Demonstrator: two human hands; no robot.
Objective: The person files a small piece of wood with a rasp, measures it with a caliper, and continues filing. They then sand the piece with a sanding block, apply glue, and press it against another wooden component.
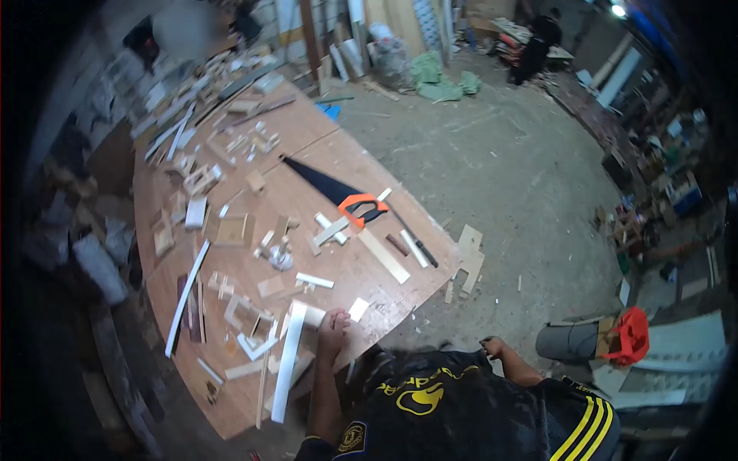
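My left hand [334, 329] is over the near edge of the wooden table [361, 265], its fingers bent in. Right beside its fingertips is a pale wood block [311, 316], which overlaps the top of a long white strip [288, 361]. A small white square piece [358, 310] lies just to the right of this hand. My right hand [493, 348] is away from the table, in front of my dark shirt, with its fingers curled; I cannot tell what is in them. Farther up the table lies a handsaw [327, 184] with an orange and black handle.
Wood offcuts, small frames and a long white strip [187, 300] are scattered over the table. A flat board [467, 261] lies on the floor to its right. A grey bucket [567, 341] stands beside a red bag [632, 336]. Another person [538, 46] is far off at the back.
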